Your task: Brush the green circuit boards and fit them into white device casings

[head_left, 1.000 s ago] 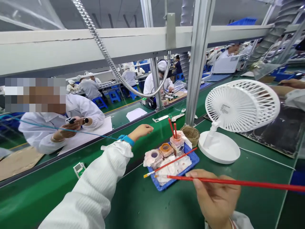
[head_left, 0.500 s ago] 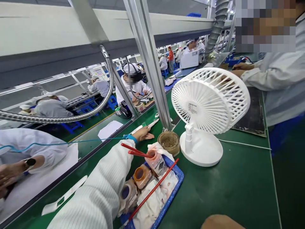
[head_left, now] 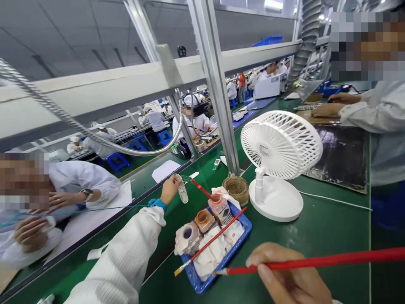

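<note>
Red brush [head_left: 316,262] pinched in my nearly closed right hand [head_left: 289,280], tip by the tray [head_left: 202,287]; left hand [head_left: 169,191], fingers mostly closed, has a white part [head_left: 183,195].

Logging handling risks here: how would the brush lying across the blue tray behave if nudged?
The brush probably rolls: its handle looks round. It's likely light, being thin. Its bristles jut past the tray, so pressing there might tip it.
</note>
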Available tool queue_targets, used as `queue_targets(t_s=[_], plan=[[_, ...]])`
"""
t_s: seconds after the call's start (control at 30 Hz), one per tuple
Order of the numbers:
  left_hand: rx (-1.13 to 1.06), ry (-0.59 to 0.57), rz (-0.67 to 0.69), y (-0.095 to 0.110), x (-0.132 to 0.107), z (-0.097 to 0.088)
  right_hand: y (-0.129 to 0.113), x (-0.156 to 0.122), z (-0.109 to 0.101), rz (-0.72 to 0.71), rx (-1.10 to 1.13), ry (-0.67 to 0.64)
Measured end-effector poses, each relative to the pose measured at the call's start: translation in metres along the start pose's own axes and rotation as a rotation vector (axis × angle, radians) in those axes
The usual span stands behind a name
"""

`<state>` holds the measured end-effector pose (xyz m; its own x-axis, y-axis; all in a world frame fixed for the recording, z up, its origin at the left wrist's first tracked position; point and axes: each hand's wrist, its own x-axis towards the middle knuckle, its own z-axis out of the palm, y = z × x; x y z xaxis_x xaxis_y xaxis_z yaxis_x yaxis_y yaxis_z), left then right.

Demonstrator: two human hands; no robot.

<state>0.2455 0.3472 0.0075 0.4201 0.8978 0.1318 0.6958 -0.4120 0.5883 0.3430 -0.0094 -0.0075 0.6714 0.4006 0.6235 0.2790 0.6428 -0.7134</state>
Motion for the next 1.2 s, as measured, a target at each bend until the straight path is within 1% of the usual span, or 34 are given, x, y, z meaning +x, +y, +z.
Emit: queue_targets(t_s=[0.07, 0.17, 0.23, 0.3, 0.37, 0.43, 0.5, 0.57, 0.63, 0.7, 0.83, 1.0, 1.2], plan=[[-0.073, 0.105, 0.005, -0.009, -0.028, -0.027, 0.008, -0.003, 0.002, 0.010, 0.062, 0.026], [-0.203, 0.239, 0.005, -0.019, -0.083, -0.061, 0.018, -0.001, 0.004, 0.070, 0.173, 0.049], [-0.307, 0.301, -0.014, -0.023, -0.126, -0.076, 0.020, 0.000, 0.008, 0.128, 0.213, 0.034], [-0.406, 0.332, -0.047, -0.024, -0.173, -0.085, 0.015, -0.001, 0.015, 0.139, 0.253, 0.004], [-0.487, 0.331, -0.098, -0.021, -0.218, -0.091, 0.005, -0.004, 0.022, 0.109, 0.289, -0.049], [-0.603, 0.284, -0.174, -0.014, -0.259, -0.096, -0.008, -0.008, 0.030, 0.057, 0.313, -0.113], [-0.786, 0.204, -0.260, -0.004, -0.292, -0.100, -0.023, -0.012, 0.038, -0.001, 0.319, -0.181], [-0.930, 0.121, -0.300, 0.004, -0.315, -0.103, -0.035, -0.015, 0.047, -0.062, 0.311, -0.255], [-0.972, 0.051, -0.298, 0.011, -0.332, -0.106, -0.045, -0.018, 0.055, -0.116, 0.294, -0.347], [-0.979, 0.013, -0.294, 0.016, -0.343, -0.107, -0.051, -0.020, 0.063, -0.155, 0.277, -0.435], [-1.069, 0.011, -0.322, 0.020, -0.356, -0.109, -0.059, -0.027, 0.073, -0.181, 0.265, -0.554], [-1.154, -0.037, -0.314, 0.021, -0.365, -0.113, -0.065, -0.031, 0.072, -0.207, 0.209, -0.628], [-1.131, -0.031, -0.295, 0.018, -0.370, -0.113, -0.073, -0.030, 0.064, -0.284, 0.091, -0.699]])
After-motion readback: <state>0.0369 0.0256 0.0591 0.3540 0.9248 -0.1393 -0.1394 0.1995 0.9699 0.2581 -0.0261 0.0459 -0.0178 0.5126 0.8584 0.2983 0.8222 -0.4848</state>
